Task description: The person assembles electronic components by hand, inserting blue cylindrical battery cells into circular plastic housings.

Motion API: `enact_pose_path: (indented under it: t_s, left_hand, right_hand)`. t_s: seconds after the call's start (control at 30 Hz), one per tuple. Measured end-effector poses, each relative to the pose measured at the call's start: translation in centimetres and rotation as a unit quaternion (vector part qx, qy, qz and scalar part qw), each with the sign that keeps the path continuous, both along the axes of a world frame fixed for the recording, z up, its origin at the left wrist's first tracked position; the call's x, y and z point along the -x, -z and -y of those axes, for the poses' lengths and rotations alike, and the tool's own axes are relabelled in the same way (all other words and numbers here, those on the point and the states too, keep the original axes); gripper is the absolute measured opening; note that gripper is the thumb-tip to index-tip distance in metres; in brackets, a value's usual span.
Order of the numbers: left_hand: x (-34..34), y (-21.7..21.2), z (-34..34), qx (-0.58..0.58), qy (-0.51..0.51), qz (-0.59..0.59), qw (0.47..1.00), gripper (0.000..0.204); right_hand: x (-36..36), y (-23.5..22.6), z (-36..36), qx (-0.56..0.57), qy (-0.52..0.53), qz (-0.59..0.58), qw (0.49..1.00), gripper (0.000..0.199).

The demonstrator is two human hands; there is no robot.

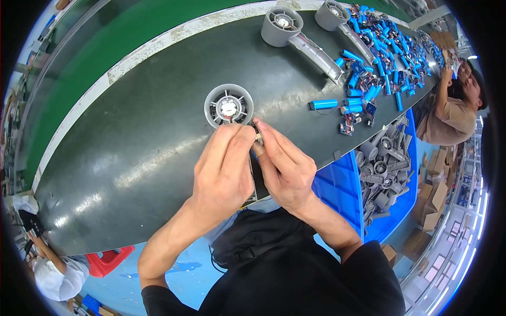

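Note:
A grey round fan housing (229,106) with a white centre rests at the edge of the dark conveyor belt (132,147); its handle part runs down under my hands and is mostly hidden. My left hand (224,171) wraps over that handle just below the round head. My right hand (284,168) presses against it from the right, its fingertips pinching a small part (259,138) at the neck of the housing. What that small part is cannot be made out.
Two more grey fan units (283,25) (332,14) lie farther along the belt, beside several blue cylindrical cells (369,68) with small circuit boards. A blue bin (342,189) of grey parts stands at my right. One person sits at far right (453,110), another at lower left (52,268).

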State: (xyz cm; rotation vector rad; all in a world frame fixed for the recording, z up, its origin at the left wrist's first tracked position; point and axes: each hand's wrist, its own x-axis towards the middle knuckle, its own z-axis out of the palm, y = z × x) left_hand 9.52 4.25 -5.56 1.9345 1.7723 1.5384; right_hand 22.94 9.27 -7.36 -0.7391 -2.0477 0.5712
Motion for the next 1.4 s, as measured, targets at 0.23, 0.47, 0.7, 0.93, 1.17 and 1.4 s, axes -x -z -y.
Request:
enact_pose_path:
  t_s: [0.23, 0.47, 0.7, 0.93, 1.17, 1.4]
  left_hand:
    - [-0.02, 0.21, 0.07, -0.001, 0.007, -0.004, 1.000, 0.032]
    - [-0.15, -0.01, 0.22, 0.000, 0.007, -0.002, 1.000, 0.020]
    - [-0.03, 0.12, 0.00, -0.003, -0.004, -0.025, 1.000, 0.026]
    - [-0.20, 0.03, 0.15, -0.003, -0.009, -0.026, 1.000, 0.020]
    - [-0.16, 0.19, 0.14, 0.000, -0.011, -0.031, 0.999, 0.020]
    - [-0.03, 0.36, -0.02, -0.013, -0.015, -0.055, 0.998, 0.031]
  right_hand:
    - [-0.04, -0.08, 0.25, 0.013, 0.000, 0.004, 1.000, 0.038]
    - [-0.03, -0.34, 0.39, 0.015, -0.002, 0.005, 1.000, 0.038]
    - [0.04, 0.13, 0.19, 0.004, 0.004, -0.003, 1.000, 0.037]
    - [0.00, 0.15, 0.27, 0.005, 0.005, -0.007, 1.000, 0.038]
    - [-0.10, 0.22, 0.35, 0.010, -0.002, -0.005, 1.000, 0.039]
    - [-0.12, 0.13, 0.30, 0.012, 0.000, -0.010, 1.000, 0.037]
